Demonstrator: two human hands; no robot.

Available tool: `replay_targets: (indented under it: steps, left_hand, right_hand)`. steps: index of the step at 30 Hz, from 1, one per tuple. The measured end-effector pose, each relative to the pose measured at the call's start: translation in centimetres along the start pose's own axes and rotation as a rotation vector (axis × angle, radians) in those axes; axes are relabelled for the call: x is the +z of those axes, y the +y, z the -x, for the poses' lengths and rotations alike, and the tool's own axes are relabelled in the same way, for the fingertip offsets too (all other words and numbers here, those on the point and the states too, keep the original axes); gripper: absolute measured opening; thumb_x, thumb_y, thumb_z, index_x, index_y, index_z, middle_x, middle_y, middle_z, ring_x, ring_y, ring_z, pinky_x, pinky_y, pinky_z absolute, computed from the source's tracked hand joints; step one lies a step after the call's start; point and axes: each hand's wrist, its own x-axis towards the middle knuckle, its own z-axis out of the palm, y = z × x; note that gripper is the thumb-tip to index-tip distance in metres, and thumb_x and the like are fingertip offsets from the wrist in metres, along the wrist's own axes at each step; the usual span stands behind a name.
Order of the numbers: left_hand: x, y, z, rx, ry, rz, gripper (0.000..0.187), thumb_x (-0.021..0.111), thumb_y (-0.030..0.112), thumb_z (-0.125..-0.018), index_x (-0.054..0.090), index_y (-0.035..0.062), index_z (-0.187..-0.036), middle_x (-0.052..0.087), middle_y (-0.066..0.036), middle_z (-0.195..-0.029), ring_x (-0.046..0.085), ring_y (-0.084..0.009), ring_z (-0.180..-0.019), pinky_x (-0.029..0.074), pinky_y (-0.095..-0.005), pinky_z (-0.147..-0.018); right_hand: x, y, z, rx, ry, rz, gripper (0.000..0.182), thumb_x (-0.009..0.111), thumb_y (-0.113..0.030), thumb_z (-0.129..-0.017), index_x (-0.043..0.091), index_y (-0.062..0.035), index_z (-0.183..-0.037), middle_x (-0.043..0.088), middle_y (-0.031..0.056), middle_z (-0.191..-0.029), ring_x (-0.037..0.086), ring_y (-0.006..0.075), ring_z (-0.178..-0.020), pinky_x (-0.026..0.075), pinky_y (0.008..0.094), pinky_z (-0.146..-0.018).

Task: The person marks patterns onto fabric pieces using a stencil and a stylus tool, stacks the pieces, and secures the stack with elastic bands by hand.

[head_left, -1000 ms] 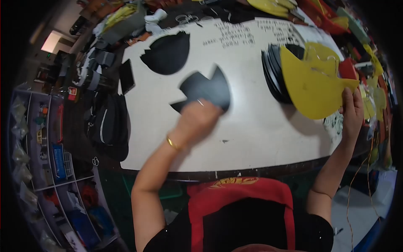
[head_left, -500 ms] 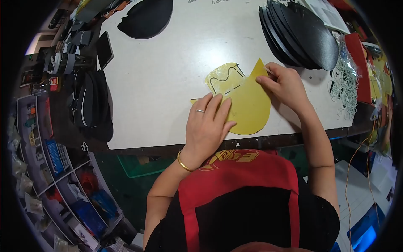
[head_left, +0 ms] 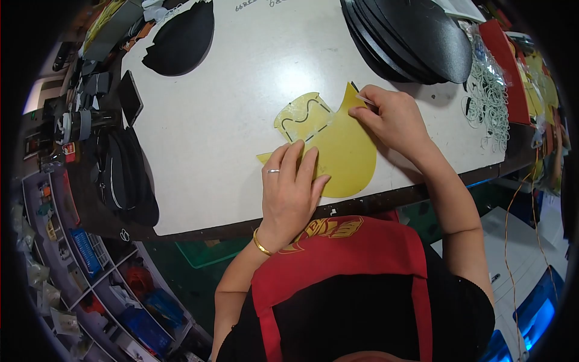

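Template (head_left: 347, 163) lies mid-frame on the white board (head_left: 205, 163), a dark sliver showing at its upper tip. Your left hand (head_left: 289, 190) is flat on it, fingers slightly spread, gripping nothing. Your right hand (head_left: 392, 120) is pinched closed on a thin pale stick (head_left: 365, 99) (too small to identify) at the template's upper-right edge. Black stack (head_left: 422, 39) sits upper right, black piece (head_left: 183, 42) upper left.

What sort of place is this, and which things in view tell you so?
Probably a small craft or leather-goods workshop: a yellow template-like sheet lies on a white-topped worktable, shaped black pieces are stacked nearby, and a compartmented shelf holds assorted supplies.
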Motion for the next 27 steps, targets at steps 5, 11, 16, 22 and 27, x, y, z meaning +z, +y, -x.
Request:
replay_targets:
  steps: [5, 11, 16, 22, 27]
  left_hand:
    - [0.2, 0.0, 0.1, 0.005, -0.014, -0.021, 0.053, 0.083, 0.015, -0.078, 0.063, 0.0007, -0.124, 0.057, -0.018, -0.130, 0.054, -0.0373, -0.117, 0.046, -0.0453, -0.096]
    - [-0.2, 0.3, -0.2, -0.008, -0.033, -0.072, 0.051, 0.082, 0.018, -0.078, 0.063, 0.0029, -0.123, 0.058, -0.017, -0.130, 0.056, -0.0371, -0.117, 0.049, -0.0447, -0.094]
    - [0.2, 0.4, 0.0, 0.001, -0.019, -0.102, 0.052, 0.080, 0.019, -0.079, 0.063, 0.0057, -0.126, 0.057, -0.015, -0.132, 0.056, -0.0363, -0.117, 0.049, -0.0434, -0.094]
    - [0.3, 0.3, 0.2, -0.020, -0.034, -0.077, 0.052, 0.079, 0.019, -0.081, 0.062, 0.0079, -0.129, 0.056, -0.015, -0.133, 0.056, -0.0358, -0.118, 0.049, -0.0433, -0.095]
    - [0.4, 0.3, 0.2, -0.024, -0.035, -0.090, 0.050, 0.078, 0.020, -0.082, 0.062, 0.0080, -0.128, 0.055, -0.016, -0.133, 0.055, -0.0364, -0.118, 0.049, -0.0444, -0.094]
  right_hand:
    - [-0.5, -0.6, 0.0, 0.046, -0.050, 0.118, 0.028, 0.071, -0.031, -0.088, 0.069, -0.0037, -0.091, 0.069, 0.0144, -0.073, 0.069, 0.0331, -0.069, 0.053, 0.0418, -0.064]
    - [-3.3, -2.5, -1.2, -0.101, 0.169, 0.149, 0.028, 0.061, -0.031, -0.096, 0.069, -0.0058, -0.085, 0.068, 0.0103, -0.072, 0.067, 0.0329, -0.067, 0.051, 0.0428, -0.062]
    - [-1.1, -5.3, -2.1, -0.301, -0.029, -0.055, 0.030, 0.055, -0.032, -0.101, 0.072, -0.0087, -0.092, 0.068, 0.0083, -0.070, 0.068, 0.0297, -0.067, 0.052, 0.0388, -0.063]
    - [2.0, -6.6, -5.0, -0.422, -0.236, -0.057, 0.030, 0.058, -0.038, -0.099, 0.070, -0.0099, -0.098, 0.069, 0.0101, -0.071, 0.069, 0.0299, -0.067, 0.052, 0.0416, -0.063]
    - [0.9, -6.3, -5.9, -0.476, -0.127, 0.192, 0.028, 0.060, -0.035, -0.099, 0.066, -0.0085, -0.093, 0.067, 0.0105, -0.068, 0.068, 0.0319, -0.065, 0.051, 0.0428, -0.059]
